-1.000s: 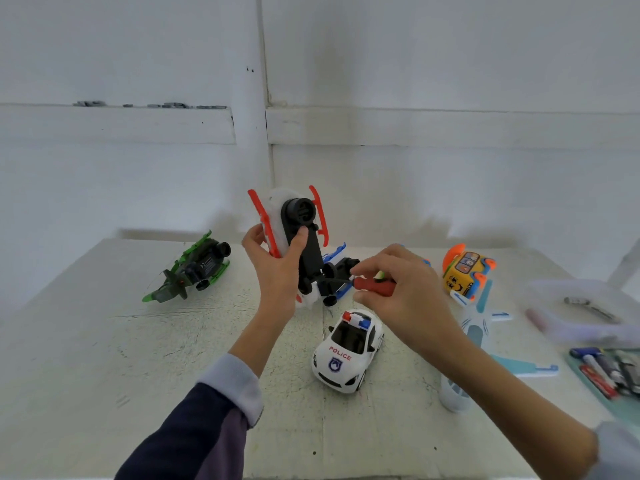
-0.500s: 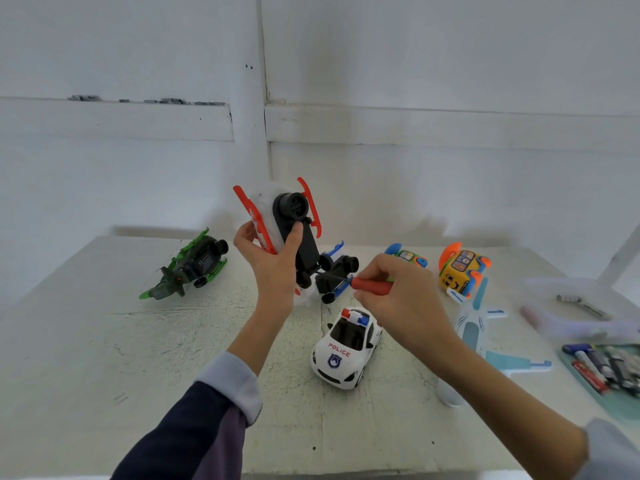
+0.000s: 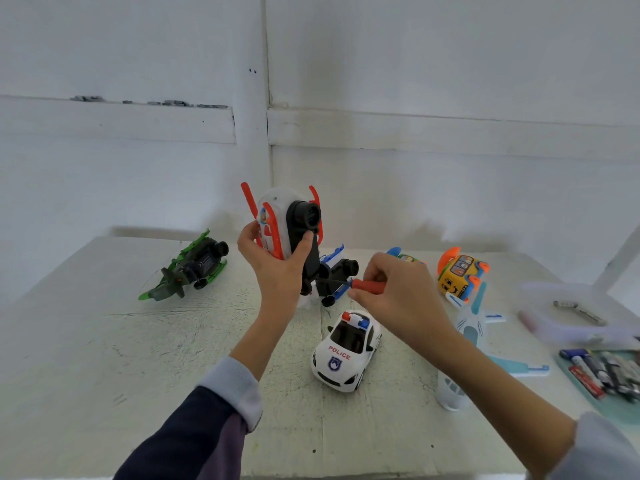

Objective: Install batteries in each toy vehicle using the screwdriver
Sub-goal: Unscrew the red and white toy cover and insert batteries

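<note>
My left hand (image 3: pixel 277 268) grips a white toy helicopter with red skids (image 3: pixel 280 223), held upright above the table with its black underside facing me. In my right hand (image 3: pixel 391 292) I pinch a red-handled screwdriver (image 3: pixel 367 285); its dark tip points left at the lower part of that underside. A white police car (image 3: pixel 346 351) stands on the table just below my right hand. Batteries (image 3: pixel 602 372) lie on a teal tray at the right edge.
A green helicopter (image 3: pixel 190 268) lies at the back left, a blue and black toy (image 3: pixel 337 271) behind my hands. An orange and yellow toy bus (image 3: pixel 460 275), a light-blue toy plane (image 3: pixel 474 327) and a clear plastic box (image 3: pixel 581 313) sit to the right.
My left hand has turned the red-skid helicopter a little, showing more of its white side. The screwdriver tip has come up to its black underside.
</note>
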Demonstrator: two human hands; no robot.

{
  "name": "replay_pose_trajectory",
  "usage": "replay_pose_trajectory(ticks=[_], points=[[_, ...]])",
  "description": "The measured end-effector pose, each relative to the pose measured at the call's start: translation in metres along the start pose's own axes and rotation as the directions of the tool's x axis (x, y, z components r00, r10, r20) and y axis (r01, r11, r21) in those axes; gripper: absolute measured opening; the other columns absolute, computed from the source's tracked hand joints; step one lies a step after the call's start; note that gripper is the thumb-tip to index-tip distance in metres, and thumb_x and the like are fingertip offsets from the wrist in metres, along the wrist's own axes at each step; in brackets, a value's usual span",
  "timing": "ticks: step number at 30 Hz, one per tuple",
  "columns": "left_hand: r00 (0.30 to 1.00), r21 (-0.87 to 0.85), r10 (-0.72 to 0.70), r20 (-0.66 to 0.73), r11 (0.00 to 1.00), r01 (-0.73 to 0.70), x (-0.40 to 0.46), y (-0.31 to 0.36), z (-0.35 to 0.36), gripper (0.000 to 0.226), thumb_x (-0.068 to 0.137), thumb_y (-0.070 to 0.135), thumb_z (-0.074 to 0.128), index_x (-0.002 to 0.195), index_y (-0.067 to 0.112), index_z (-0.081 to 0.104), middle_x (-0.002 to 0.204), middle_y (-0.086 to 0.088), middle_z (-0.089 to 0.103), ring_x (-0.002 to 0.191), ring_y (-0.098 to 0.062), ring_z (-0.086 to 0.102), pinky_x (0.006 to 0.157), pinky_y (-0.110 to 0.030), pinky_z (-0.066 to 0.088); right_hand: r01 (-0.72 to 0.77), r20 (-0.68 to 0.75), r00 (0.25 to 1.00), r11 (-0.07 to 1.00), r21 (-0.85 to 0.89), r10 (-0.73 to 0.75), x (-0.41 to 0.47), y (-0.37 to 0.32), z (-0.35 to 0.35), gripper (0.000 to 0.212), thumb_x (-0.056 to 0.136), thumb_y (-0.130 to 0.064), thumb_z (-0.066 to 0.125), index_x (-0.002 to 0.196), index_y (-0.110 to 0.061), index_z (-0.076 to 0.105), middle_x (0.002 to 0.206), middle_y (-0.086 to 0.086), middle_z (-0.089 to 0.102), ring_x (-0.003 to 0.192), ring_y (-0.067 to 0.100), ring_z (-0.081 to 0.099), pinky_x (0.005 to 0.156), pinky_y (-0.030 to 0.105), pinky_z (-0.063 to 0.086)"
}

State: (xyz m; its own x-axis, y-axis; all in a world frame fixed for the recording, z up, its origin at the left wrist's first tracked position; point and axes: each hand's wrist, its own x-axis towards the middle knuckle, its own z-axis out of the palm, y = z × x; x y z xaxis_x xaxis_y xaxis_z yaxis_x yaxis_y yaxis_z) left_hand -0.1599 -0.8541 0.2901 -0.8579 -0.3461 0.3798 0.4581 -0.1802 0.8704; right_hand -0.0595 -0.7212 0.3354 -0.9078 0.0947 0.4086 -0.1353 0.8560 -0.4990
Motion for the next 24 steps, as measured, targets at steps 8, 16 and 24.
replay_pose_trajectory(ticks=[8,16,24], points=[[0.999,-0.039,-0.032,-0.014,0.999,0.032,-0.0015,0.0027,-0.0024,0.068,0.081,0.008,0.074,0.130,0.011,0.027,0.128,-0.005,0.037,0.099,-0.003,0.055,0.071,-0.008,0.049,0.076,0.074,0.994,0.991,0.111,-0.085,0.0061,0.0023,-0.0047,0.026,0.092,-0.017,0.054,0.070,-0.006,0.064,0.057,-0.003,0.057,0.045,0.001,0.046,0.049,0.016,0.040],[0.997,-0.049,-0.060,-0.049,0.997,0.058,0.0030,-0.0055,-0.0060,0.064,0.080,0.012,0.076,0.121,0.020,0.028,0.132,-0.014,0.038,0.109,-0.018,0.057,0.080,-0.015,0.054,0.092,0.019,0.994,0.938,0.334,-0.104,-0.0004,0.0065,-0.0022,0.029,0.076,-0.001,0.071,0.087,-0.024,0.057,0.086,-0.008,0.059,0.082,0.008,0.059,0.067,0.007,0.043],[0.997,-0.070,-0.065,-0.048,0.996,0.062,0.0030,-0.0068,-0.0085,0.065,0.080,0.011,0.074,0.124,0.018,0.027,0.130,-0.010,0.040,0.106,-0.014,0.058,0.074,-0.013,0.053,-0.227,0.290,0.947,0.927,0.298,0.139,0.0060,0.0056,-0.0066,0.025,0.100,-0.025,0.037,0.089,-0.008,0.052,0.057,0.006,0.060,0.032,0.009,0.050,0.034,0.018,0.038]])
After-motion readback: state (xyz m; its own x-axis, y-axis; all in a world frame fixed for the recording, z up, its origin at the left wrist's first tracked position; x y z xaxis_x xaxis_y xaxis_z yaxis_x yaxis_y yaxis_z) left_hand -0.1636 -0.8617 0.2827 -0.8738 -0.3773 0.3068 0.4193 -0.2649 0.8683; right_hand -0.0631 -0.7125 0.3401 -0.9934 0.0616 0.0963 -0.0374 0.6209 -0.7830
